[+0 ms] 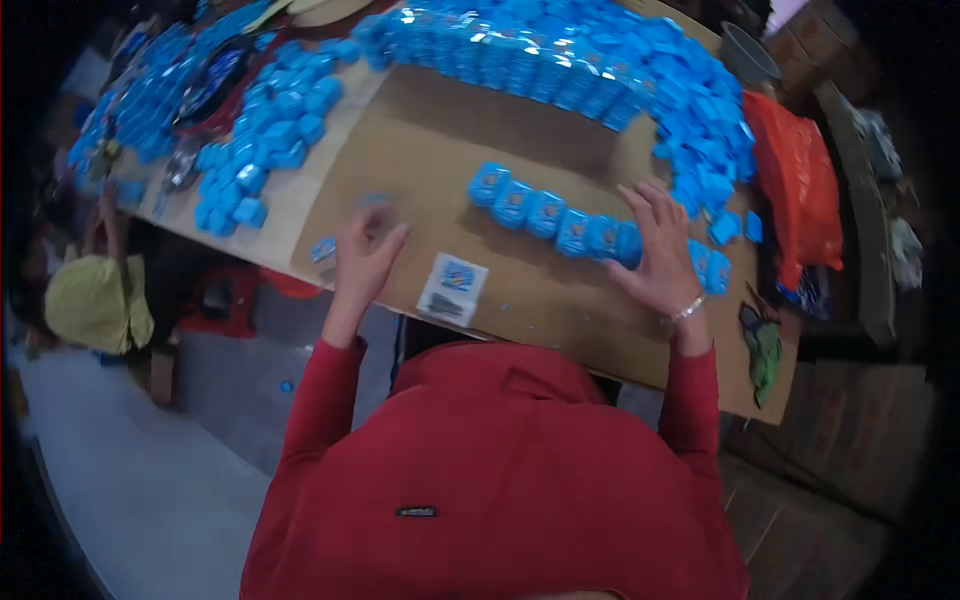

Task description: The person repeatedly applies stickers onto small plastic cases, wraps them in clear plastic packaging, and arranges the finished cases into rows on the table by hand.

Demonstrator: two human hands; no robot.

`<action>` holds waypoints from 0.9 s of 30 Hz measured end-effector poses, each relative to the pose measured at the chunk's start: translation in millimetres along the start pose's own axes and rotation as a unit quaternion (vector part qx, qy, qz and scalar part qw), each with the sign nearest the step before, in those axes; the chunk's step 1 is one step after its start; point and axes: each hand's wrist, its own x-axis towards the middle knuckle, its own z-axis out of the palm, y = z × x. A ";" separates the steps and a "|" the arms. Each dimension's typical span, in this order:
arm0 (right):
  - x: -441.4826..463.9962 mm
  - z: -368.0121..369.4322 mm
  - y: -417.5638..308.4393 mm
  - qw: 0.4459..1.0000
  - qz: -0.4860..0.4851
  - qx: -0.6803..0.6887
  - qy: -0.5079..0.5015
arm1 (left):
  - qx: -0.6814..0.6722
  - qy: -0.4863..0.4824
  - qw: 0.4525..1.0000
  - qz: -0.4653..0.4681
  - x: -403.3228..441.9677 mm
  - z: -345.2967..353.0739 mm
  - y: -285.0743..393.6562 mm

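Observation:
A slanting row of blue shrink-wrapped packs with printed fronts lies on the brown cardboard. My right hand, with a bracelet at the wrist, arches over the right part of this row. Its thumb is by the near side of the packs, its fingers stretched toward the far side, and it hides some of them. My left hand hovers left of the row, thumb out and fingers smeared by motion; whether it holds anything is unclear. Near it lie a white printed bag and a small blue-and-white piece.
Stacked wrapped blue packs line the back of the table, with loose blue pieces heaped behind and right. More blue pieces lie left. An orange-red plastic bag hangs at the right; a green item lies near the right corner.

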 end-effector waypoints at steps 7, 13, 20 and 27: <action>67.4 88.3 -94.8 0.963 -0.109 0.231 -0.083 | 0.309 0.085 0.938 0.137 41.9 -28.1 -57.4; 115.8 216.0 -124.4 0.907 0.123 0.394 -0.079 | 0.056 0.081 0.985 0.143 15.6 -21.4 -39.3; 116.8 172.8 -124.8 0.805 0.002 0.577 -0.136 | -0.391 -0.032 0.907 -0.153 -6.6 -30.4 -15.5; 112.0 165.4 -126.5 0.828 0.093 0.541 -0.116 | -0.221 -0.038 0.969 -0.107 0.1 -37.9 8.8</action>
